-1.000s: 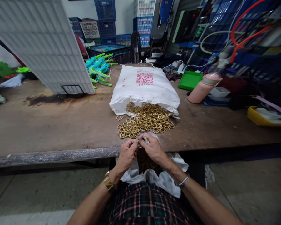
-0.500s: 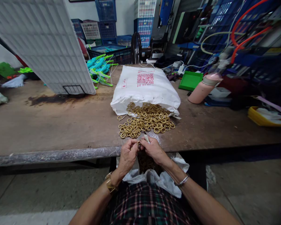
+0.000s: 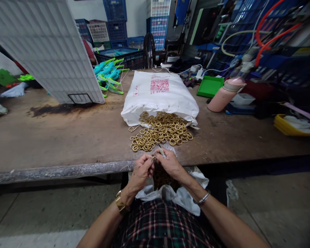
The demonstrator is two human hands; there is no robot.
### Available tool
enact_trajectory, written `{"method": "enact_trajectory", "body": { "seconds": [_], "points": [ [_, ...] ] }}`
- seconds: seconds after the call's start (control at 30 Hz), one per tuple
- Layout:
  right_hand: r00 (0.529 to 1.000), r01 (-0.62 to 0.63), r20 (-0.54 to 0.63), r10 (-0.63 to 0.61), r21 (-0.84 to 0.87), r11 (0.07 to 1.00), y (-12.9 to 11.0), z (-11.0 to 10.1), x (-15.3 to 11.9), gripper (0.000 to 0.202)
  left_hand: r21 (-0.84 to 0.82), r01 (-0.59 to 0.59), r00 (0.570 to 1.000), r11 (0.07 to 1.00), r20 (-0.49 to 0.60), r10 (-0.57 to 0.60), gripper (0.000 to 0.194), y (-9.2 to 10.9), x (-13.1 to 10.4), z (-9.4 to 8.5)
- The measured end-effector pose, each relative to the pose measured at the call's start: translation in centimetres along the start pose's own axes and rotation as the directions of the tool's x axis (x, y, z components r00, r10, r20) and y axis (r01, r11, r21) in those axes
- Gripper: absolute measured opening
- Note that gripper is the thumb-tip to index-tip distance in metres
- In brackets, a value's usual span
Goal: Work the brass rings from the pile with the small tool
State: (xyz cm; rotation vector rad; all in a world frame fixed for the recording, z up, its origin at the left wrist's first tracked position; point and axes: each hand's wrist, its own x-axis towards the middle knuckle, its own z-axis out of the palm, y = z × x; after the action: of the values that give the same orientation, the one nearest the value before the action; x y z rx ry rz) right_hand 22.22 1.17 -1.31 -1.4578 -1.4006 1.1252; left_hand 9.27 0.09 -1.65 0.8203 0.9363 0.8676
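Over the table's front edge my two hands meet, fingertips almost touching. My left hand (image 3: 141, 171) is closed in a pinch on a small gold ring (image 3: 153, 157), mostly covered by the fingers. My right hand (image 3: 170, 164) is closed around a slim tool with a pale body and a dark tip (image 3: 161, 151); its exact kind is unclear. Just beyond lies a heap of gold rings (image 3: 160, 132), spilling from the mouth of a white printed sack (image 3: 139, 91). Below my hands, an open white bag (image 3: 167, 194) on my lap holds more rings, in shadow.
A tall white ribbed panel (image 3: 49, 51) stands on the left of the table (image 3: 67, 137), with turquoise and green plastic parts (image 3: 110, 75) behind it. To the right are a green tray (image 3: 210, 86), a pink bottle (image 3: 223, 96) and a yellow tray (image 3: 291, 127).
My hands stay together at the table edge, with the fingers and the slim tool shifting slightly around the ring. The view has tilted a little; the heap looks unchanged.
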Motion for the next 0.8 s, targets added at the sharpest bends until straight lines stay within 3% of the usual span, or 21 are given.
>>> {"method": "enact_trajectory", "body": {
  "seconds": [0.17,0.33,0.67,0.8],
  "points": [
    [0.993,0.077,-0.056,-0.101,-0.342,0.937,0.7,-0.6,-0.3,0.02,-0.046,-0.031,0.999,0.998,-0.019,0.031,0.036,0.2,0.0,0.0],
    [0.977,0.211,0.151,-0.149,-0.623,0.754,0.8,-0.7,-1.2,0.016,0.016,-0.052,0.998,0.999,-0.042,0.052,0.037,0.1,0.2,0.1],
    [0.963,0.253,0.251,-0.103,-0.695,0.673,0.8,-0.6,-0.9,0.024,0.124,-0.123,0.992,0.985,-0.025,0.127,0.035,-0.1,0.3,-0.2],
    [0.958,0.25,0.284,-0.047,-0.739,0.626,0.6,-0.8,-0.6,0.026,0.091,-0.124,0.992,0.988,0.001,0.125,0.035,-0.2,-0.1,-0.4]
  ]
}}
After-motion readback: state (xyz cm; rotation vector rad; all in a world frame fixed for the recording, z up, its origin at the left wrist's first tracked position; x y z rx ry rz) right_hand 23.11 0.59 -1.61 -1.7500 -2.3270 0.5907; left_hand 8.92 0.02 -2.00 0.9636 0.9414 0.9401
